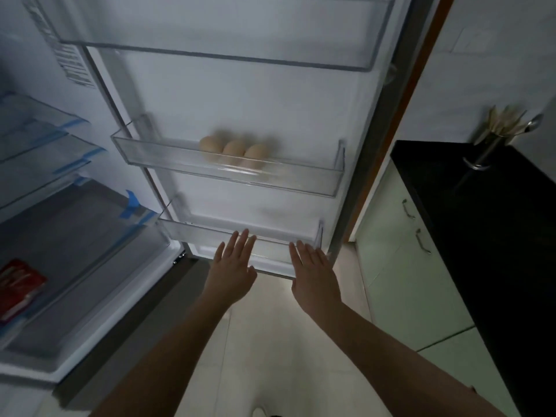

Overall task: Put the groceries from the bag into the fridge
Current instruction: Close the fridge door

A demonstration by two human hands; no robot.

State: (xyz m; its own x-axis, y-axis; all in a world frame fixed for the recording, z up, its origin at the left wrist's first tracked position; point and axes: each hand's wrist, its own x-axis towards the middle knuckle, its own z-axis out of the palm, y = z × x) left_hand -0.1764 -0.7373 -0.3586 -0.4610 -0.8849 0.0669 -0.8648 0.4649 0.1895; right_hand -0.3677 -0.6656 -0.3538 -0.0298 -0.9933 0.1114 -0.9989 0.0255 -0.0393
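The fridge door (255, 97) stands open in front of me. Three tan eggs (234, 152) sit in its clear middle door shelf (150, 155). Below it is the lowest door shelf (192, 233), with nothing visible in it. My left hand (233, 266) and my right hand (314, 273) are both stretched out flat, fingers straight, just before that lowest shelf; neither holds anything. A red packet (19, 284) lies in the fridge's lower drawer at the far left. No bag is in view.
Glass shelves (39, 139) with blue tape fill the fridge interior on the left. A black countertop (481, 221) over pale green cabinets (400, 260) stands on the right, with a metal utensil holder (493, 136) on it. Tiled floor (270, 341) lies below my arms.
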